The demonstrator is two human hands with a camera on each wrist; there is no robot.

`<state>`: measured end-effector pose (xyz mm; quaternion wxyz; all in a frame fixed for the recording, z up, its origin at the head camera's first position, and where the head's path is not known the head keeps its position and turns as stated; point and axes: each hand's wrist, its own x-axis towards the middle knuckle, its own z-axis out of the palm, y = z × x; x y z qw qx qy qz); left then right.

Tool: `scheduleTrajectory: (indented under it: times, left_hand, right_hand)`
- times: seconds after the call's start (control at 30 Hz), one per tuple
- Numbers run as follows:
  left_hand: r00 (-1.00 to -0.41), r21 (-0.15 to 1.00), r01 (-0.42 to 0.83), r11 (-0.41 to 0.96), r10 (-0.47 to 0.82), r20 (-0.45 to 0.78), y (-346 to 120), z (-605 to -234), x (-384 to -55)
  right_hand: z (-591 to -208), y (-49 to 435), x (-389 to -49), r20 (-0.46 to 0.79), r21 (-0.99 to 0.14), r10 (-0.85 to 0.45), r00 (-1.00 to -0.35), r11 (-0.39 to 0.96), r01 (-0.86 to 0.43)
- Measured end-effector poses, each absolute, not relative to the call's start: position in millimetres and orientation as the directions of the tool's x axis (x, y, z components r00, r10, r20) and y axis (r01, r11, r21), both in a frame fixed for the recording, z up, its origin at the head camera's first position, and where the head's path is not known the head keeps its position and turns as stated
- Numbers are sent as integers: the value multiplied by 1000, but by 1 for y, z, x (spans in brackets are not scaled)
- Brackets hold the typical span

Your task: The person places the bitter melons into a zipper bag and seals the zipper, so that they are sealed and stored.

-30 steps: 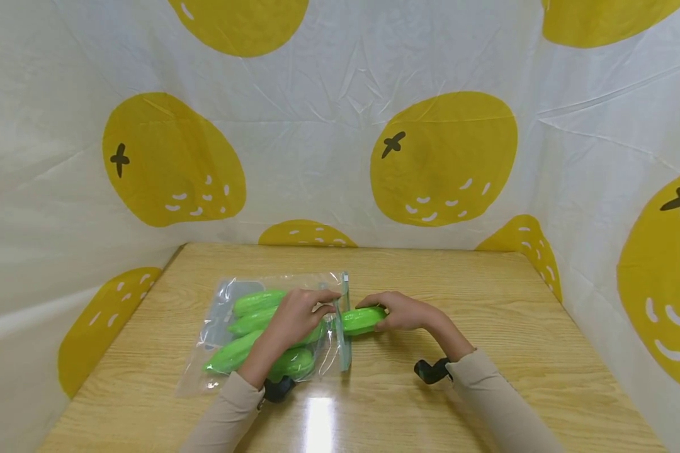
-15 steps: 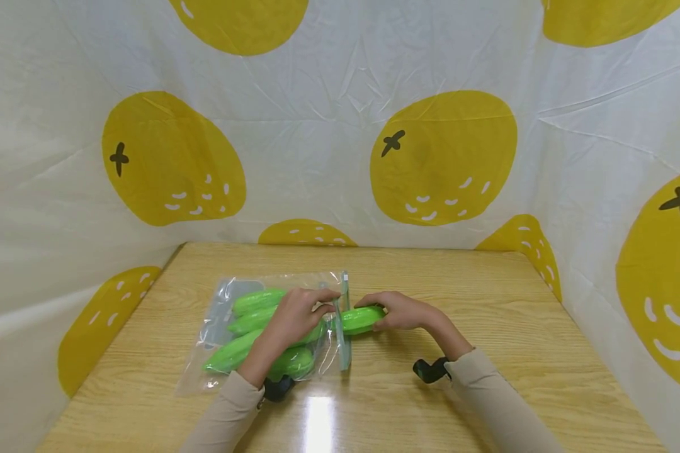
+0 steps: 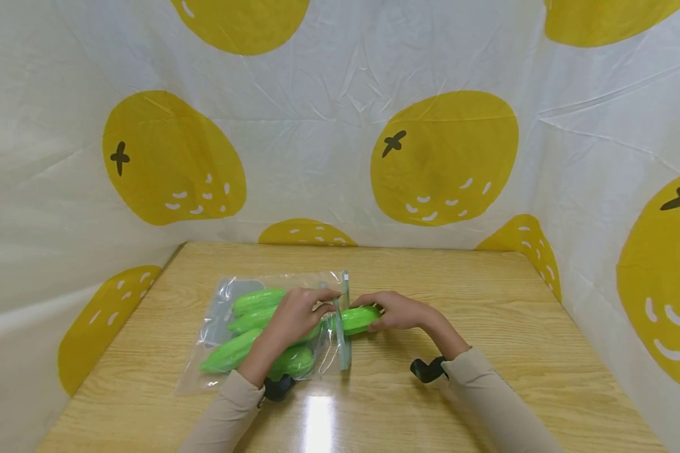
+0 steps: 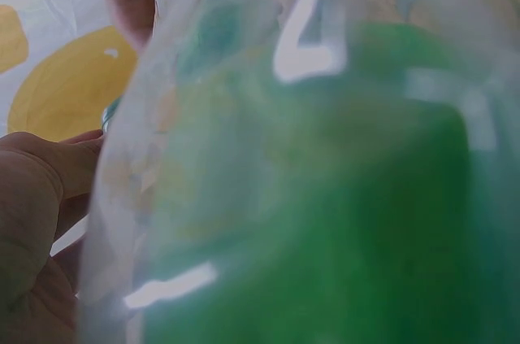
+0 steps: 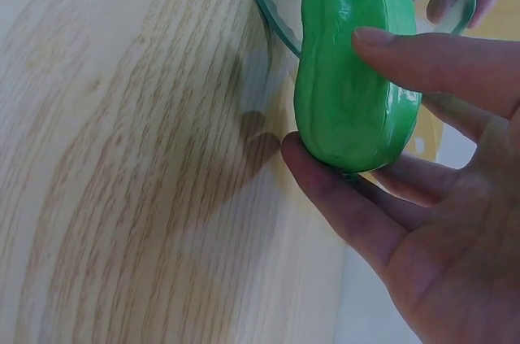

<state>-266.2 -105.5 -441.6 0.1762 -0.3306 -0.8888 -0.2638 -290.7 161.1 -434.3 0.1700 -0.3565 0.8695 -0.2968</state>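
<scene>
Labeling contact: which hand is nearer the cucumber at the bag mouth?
Right. The right hand grips the cucumber; the left hand pinches the bag rim beside it.

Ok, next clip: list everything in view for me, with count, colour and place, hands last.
cucumber: one, bright green, halfway through the bag's mouth.
bagged cucumbers: about four, green, inside the bag; exact count unclear.
zip bag: one, clear, flat on the table's left-centre, mouth facing right.
table: one, light wood.
backdrop: white sheet with yellow fruit prints, around the table.
left hand: pinches the bag's mouth rim.
right hand: grips the cucumber's outer end.
</scene>
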Motion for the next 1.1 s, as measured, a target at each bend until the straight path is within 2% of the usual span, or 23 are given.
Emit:
scheduleTrajectory:
  times: [0.4, 1.1]
  left_hand:
    - [-721, 352, 678, 645, 493, 487, -105, -440, -266]
    - [-715, 351, 685, 639, 496, 492, -106, -441, -266]
  right_hand:
    - [-433, 157, -293, -88, -627, -733, -674, 567, -534]
    - [-438, 150, -292, -53, -680, -730, -681, 527, -511]
